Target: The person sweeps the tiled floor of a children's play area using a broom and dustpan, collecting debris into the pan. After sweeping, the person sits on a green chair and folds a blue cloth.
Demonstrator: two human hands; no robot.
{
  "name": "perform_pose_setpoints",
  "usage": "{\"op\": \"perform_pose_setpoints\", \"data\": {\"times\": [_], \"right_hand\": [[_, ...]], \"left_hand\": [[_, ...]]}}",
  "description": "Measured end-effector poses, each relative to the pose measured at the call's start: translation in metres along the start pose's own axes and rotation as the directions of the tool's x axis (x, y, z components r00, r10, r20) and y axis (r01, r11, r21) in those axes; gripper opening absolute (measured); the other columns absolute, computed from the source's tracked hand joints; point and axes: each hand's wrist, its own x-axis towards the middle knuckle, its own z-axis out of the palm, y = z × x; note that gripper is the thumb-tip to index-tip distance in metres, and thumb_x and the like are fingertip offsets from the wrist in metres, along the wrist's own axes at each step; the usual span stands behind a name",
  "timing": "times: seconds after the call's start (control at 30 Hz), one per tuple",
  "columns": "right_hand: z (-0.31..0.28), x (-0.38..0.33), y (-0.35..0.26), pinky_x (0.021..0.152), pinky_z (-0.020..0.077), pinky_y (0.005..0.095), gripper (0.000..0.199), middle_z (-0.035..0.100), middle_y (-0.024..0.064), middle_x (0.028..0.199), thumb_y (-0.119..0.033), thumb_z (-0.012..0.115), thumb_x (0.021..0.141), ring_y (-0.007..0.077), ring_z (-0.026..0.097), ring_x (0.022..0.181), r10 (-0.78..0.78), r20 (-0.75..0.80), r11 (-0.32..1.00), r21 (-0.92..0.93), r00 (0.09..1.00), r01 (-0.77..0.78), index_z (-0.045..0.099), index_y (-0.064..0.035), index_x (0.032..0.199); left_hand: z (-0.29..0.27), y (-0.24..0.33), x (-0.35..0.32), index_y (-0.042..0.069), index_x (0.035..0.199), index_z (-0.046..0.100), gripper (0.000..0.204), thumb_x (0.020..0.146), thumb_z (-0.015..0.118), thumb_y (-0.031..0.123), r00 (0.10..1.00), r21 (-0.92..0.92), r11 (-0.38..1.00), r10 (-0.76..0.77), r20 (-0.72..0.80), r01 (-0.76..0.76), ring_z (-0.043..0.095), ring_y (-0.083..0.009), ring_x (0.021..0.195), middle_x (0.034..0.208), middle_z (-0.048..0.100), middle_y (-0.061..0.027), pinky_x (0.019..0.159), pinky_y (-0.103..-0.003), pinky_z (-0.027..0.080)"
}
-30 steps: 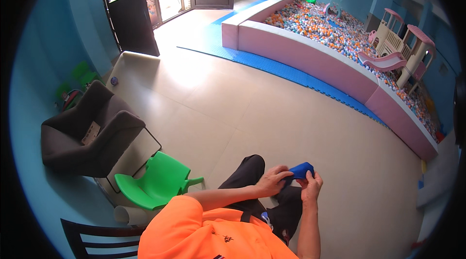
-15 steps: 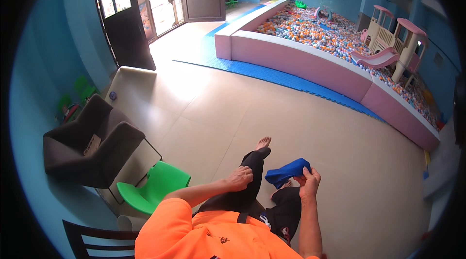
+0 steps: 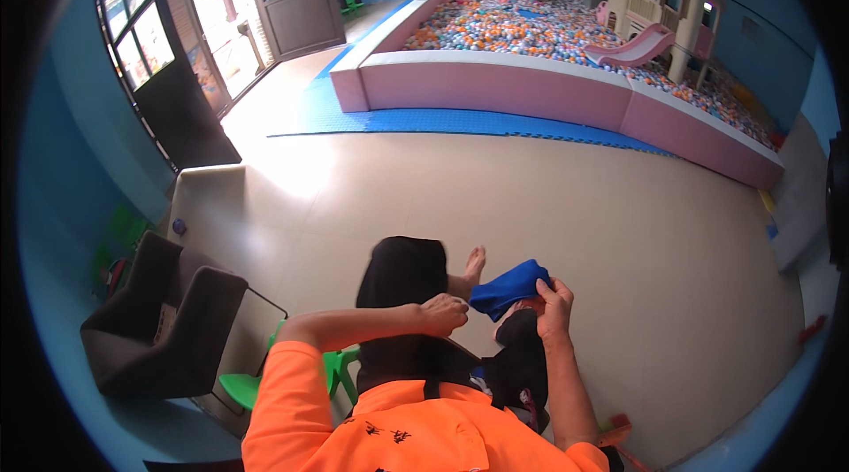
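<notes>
My right hand (image 3: 554, 306) pinches a folded piece of blue cloth (image 3: 511, 289) at its right end, thumb on top. The cloth's exact kind does not show. Close to its left end is my left hand (image 3: 442, 315), its fingers curled together; whether something small is in them is hidden. Both hands are over my legs in black trousers (image 3: 402, 273). One bare foot (image 3: 477, 261) shows beyond the cloth, and the other is partly covered by it.
To my left are a dark grey armchair (image 3: 159, 330) and a green plastic chair (image 3: 240, 389). Ahead, a pink padded wall (image 3: 495, 87) encloses a ball pit (image 3: 513, 30) with a small slide (image 3: 641, 46). Blue mats (image 3: 424, 121) line it. Dark doors (image 3: 305, 25) stand at the far left.
My view has turned, so the room appears more level and shifted left. My left knee has come up. The left hand is nearer the cloth, which stays in my right hand.
</notes>
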Motion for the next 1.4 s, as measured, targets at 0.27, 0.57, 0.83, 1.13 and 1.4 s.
{"op": "perform_pose_setpoints", "data": {"times": [0.27, 0.57, 0.83, 1.13, 1.4], "right_hand": [[-0.029, -0.007, 0.007, 0.049, 0.0523, 0.0262, 0.011, 0.062, 0.0053, 0.076, -0.01, 0.061, 0.082, 0.0149, 0.06, 0.058, 0.023, -0.073, 1.0, 0.014, 0.997, -0.022, 0.06, -0.001, 0.087], [-0.038, -0.009, 0.016, 0.05, 0.0529, 0.027, 0.012, 0.061, 0.007, 0.078, -0.011, 0.06, 0.083, 0.0168, 0.061, 0.061, 0.082, -0.057, 0.992, 0.099, 0.995, -0.076, 0.058, 0.0, 0.087], [-0.044, -0.003, 0.023, 0.049, 0.0524, 0.0255, 0.01, 0.061, 0.0051, 0.076, -0.009, 0.061, 0.081, 0.0151, 0.06, 0.06, 0.071, -0.123, 0.994, 0.094, 0.99, -0.06, 0.059, -0.0012, 0.087], [-0.02, -0.005, 0.024, 0.05, 0.052, 0.0269, 0.014, 0.061, 0.008, 0.075, -0.012, 0.062, 0.082, 0.0173, 0.059, 0.052, 0.107, -0.05, 0.984, 0.15, 0.993, -0.098, 0.058, 0.0003, 0.088], [-0.039, -0.003, 0.035, 0.049, 0.052, 0.0259, 0.012, 0.061, 0.0058, 0.076, -0.01, 0.061, 0.081, 0.0153, 0.06, 0.058, 0.115, -0.108, 0.987, 0.125, 0.987, -0.102, 0.059, -0.0004, 0.089]], "left_hand": [[0.167, -0.081, 0.055, 0.011, 0.074, 0.07, 0.02, 0.072, 0.056, 0.025, 0.894, 0.192, 0.972, 0.039, 0.446, -0.138, 0.059, -0.0186, 0.095, 0.094, 0.066, -0.0044, 0.082, -0.039, 0.043], [0.141, -0.068, 0.013, 0.014, 0.082, 0.068, 0.02, 0.082, 0.052, 0.024, 0.884, 0.319, 0.899, 0.136, 0.447, -0.299, 0.059, -0.0185, 0.083, 0.082, 0.064, -0.0022, 0.077, -0.035, 0.042], [0.145, -0.079, 0.001, 0.006, 0.082, 0.068, 0.02, 0.076, 0.058, 0.021, 0.88, 0.244, 0.846, 0.448, 0.156, -0.474, 0.062, -0.0231, 0.079, 0.078, 0.064, -0.0096, 0.073, -0.038, 0.046], [0.223, -0.091, 0.011, 0.008, 0.089, 0.067, 0.025, 0.075, 0.06, 0.027, 0.905, 0.165, 0.935, 0.242, 0.349, -0.314, 0.06, -0.0213, 0.085, 0.095, 0.062, -0.0084, 0.078, -0.041, 0.044], [0.093, -0.042, 0.02, 0.006, 0.111, 0.06, 0.047, 0.074, 0.063, 0.035, 0.859, 0.433, 0.895, -0.303, 0.413, 0.108, 0.059, -0.0255, 0.099, 0.104, 0.062, -0.0111, 0.081, -0.054, 0.043]]}}
